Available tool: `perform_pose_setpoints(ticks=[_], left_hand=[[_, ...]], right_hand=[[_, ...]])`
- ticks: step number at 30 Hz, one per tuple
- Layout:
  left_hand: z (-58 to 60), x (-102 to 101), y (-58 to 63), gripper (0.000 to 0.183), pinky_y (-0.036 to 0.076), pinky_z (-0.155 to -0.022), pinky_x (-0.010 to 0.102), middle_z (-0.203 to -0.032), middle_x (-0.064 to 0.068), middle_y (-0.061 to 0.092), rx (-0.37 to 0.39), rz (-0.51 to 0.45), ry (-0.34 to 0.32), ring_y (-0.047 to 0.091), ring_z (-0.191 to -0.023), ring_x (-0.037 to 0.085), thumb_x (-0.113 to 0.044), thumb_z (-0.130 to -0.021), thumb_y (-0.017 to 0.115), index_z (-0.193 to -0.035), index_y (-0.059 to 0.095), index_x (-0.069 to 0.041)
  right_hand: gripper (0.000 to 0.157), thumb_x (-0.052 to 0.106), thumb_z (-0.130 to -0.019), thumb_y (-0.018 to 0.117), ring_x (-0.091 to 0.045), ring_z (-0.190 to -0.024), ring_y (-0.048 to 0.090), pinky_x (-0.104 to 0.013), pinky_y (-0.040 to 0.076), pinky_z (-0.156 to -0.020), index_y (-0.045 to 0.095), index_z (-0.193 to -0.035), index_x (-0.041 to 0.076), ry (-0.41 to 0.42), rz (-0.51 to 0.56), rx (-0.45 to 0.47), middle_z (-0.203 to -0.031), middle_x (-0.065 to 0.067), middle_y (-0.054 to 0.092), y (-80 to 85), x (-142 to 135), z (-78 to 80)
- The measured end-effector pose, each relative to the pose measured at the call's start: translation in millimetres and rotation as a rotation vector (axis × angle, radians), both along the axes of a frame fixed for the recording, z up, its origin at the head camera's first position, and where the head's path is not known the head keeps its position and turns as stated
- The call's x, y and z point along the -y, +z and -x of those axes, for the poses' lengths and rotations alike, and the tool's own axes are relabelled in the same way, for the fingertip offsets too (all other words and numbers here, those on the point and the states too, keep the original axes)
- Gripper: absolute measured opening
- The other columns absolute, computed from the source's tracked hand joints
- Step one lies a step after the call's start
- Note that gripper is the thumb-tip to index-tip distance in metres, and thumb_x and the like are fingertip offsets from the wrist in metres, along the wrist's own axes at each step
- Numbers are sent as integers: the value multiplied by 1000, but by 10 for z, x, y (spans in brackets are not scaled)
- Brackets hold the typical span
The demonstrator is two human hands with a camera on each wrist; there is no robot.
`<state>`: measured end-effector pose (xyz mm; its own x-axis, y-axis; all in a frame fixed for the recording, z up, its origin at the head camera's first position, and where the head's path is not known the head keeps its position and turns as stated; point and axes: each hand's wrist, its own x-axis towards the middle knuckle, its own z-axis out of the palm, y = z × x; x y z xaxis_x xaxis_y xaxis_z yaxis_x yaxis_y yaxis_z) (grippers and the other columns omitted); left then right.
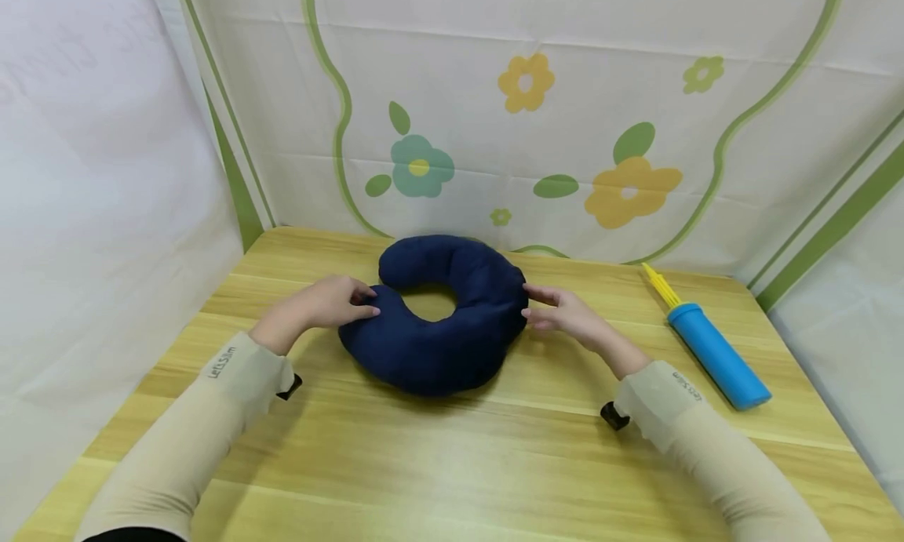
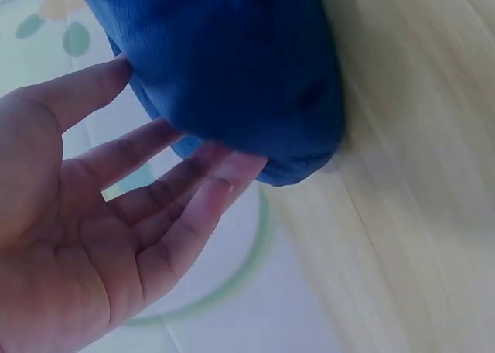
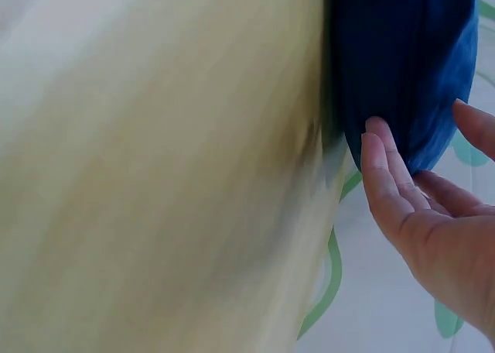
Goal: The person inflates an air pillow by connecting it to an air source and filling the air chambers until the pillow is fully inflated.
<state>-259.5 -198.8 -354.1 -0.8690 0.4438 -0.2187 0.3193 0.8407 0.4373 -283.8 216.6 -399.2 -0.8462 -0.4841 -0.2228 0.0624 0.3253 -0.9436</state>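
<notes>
A dark navy U-shaped neck pillow (image 1: 431,354) lies on the wooden table with its opening toward the left. My left hand (image 1: 332,300) is at the pillow's near end, thumb and fingertips touching the fabric there. In the left wrist view, the fingers of that hand (image 2: 116,206) are loosely bent and spread along the rounded end of the pillow (image 2: 232,66). On the opposite side, my right hand (image 1: 561,314) touches the outer curve with extended fingers. The right wrist view shows its fingertips (image 3: 373,148) against the pillow's side (image 3: 402,66).
A blue hand pump (image 1: 720,358) with a yellow nozzle (image 1: 662,287) lies at the right side of the table (image 1: 452,471). Behind the table hangs a white cloth (image 1: 452,71) printed with flowers and green lines. More white cloth hangs at both sides.
</notes>
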Motion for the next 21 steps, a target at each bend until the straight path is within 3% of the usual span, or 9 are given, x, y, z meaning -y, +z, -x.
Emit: perform_pose_setpoints(ticks=[6, 11, 14, 16, 18, 21], left_hand=[[-66, -202, -25, 47, 50, -83, 42, -94, 8, 68, 32, 12, -68, 60, -80, 20, -27, -103, 65, -133, 63, 8], [-166, -366, -4, 46, 53, -84, 39, -91, 6, 71, 66, 0, -107, 63, -76, 15, -27, -103, 65, -133, 64, 7], [-217, -443, 21, 45, 55, -84, 37, -86, 4, 73, 135, -21, -119, 68, -72, 15, -28, -103, 65, -133, 64, 6], [-239, -481, 41, 44, 56, -83, 36, -84, 1, 72, 192, -45, -129, 69, -70, 16, -28, -104, 64, -133, 64, 5], [-238, -510, 64, 42, 57, -82, 35, -89, 1, 73, 237, -78, -146, 71, -71, 15, -26, -104, 64, -132, 65, 5], [-182, -527, 98, 35, 58, -77, 32, -98, 2, 74, 243, -137, -184, 71, -75, 15, -22, -104, 63, -126, 69, 5]], right_hand=[[66, 3, -104, 55, -41, -141, 39, -33, 51, -99, 20, -158, -10, -19, 44, 12, -164, -29, 19, -10, -81, 140], [65, 7, -106, 53, -28, -128, 54, -30, 53, -95, 19, -159, -8, -60, 74, 47, -164, -28, 20, 25, -186, 147], [68, 15, -108, 53, -23, -118, 59, -35, 55, -94, 16, -161, -4, -59, 53, 97, -163, -29, 22, 57, -257, 77], [72, 22, -108, 54, -29, -120, 60, -39, 55, -93, 13, -164, 2, -47, 12, 137, -162, -30, 25, 68, -297, 15], [77, 30, -108, 55, -39, -129, 55, -45, 54, -95, 8, -165, 8, -19, -26, 164, -161, -32, 24, 71, -322, -56], [86, 33, -107, 57, -50, -141, 38, -53, 51, -98, -2, -166, 15, -4, -39, 194, -163, -33, 15, 53, -309, -158]])
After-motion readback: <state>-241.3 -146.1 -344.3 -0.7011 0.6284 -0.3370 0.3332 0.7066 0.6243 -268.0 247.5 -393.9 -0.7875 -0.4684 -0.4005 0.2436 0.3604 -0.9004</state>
